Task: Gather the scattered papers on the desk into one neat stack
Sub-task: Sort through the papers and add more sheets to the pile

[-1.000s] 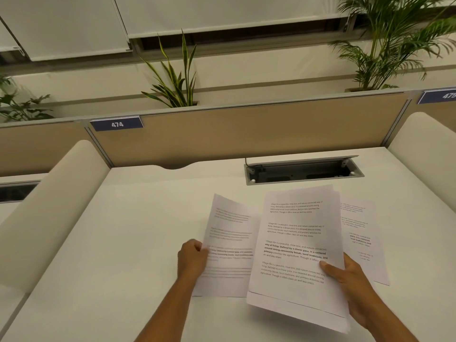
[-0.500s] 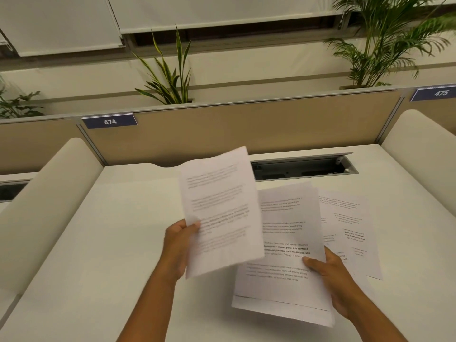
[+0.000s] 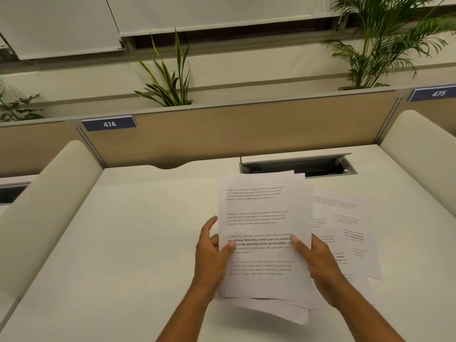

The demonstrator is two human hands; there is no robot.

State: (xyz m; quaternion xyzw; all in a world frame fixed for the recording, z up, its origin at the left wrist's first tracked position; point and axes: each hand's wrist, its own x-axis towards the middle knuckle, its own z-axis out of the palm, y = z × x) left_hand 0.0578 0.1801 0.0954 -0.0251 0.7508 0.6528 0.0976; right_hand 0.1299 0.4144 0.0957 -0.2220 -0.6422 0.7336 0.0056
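A bundle of white printed papers (image 3: 261, 208) is lifted a little above the white desk (image 3: 138, 238) at the centre. My left hand (image 3: 212, 255) grips its left edge, thumb on the top sheet. My right hand (image 3: 318, 265) grips its right edge, thumb also on top. The lower edges of the sheets are uneven and fan out. To the right, loose printed sheets (image 3: 355, 233) lie flat on the desk, overlapping each other and partly hidden behind my right hand and the bundle.
An open cable tray (image 3: 320, 166) is set into the desk just behind the papers. A beige partition (image 3: 246, 129) with labels 474 and 475 closes the back. Padded cream dividers (image 3: 44, 208) flank the desk left and right. Plants stand beyond the partition.
My left hand carried its single sheet rightward and laid it on top of the bundle in my right hand. Both hands now grip the combined papers.
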